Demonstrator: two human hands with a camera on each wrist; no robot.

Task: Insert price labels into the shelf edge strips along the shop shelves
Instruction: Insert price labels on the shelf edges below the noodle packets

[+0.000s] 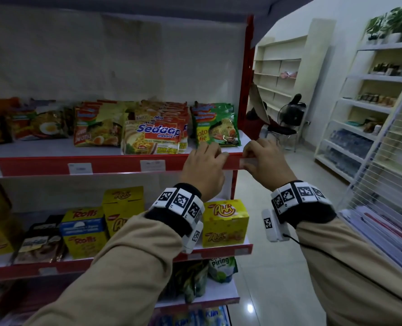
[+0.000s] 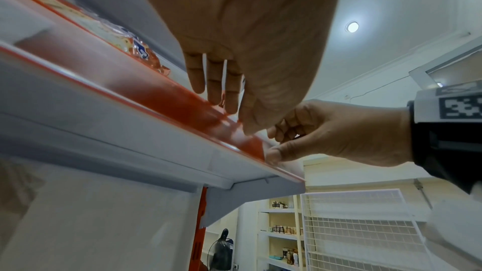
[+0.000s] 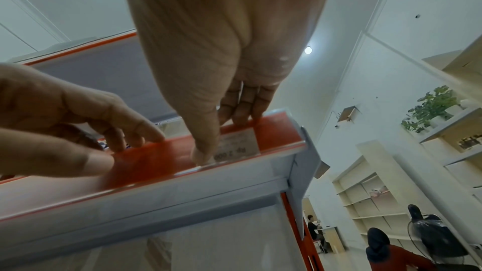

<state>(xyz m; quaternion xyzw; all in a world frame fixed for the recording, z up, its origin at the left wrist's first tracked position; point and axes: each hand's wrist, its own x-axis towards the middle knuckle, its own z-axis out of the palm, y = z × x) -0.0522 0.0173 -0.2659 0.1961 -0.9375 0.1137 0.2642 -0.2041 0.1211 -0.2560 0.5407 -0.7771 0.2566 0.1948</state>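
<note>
**Price label going in at the right end of the noodle shelf strip**

Price label (image 1: 250, 162) sits in the red shelf edge strip (image 1: 115, 164), right at the end under the green Soto Mie pack (image 1: 216, 125). Head view: left hand (image 1: 204, 167) curls over the strip's top edge, right hand (image 1: 263, 158) pinches at the label.

Left wrist view: left fingers (image 2: 215, 81) hang fairly straight over the strip, thumb against its front.

Right wrist view: right thumb presses the label's (image 3: 238, 147) left end, fingers (image 3: 245, 104) hooked behind the strip. "Rp" is readable; the number is blurry.
</note>
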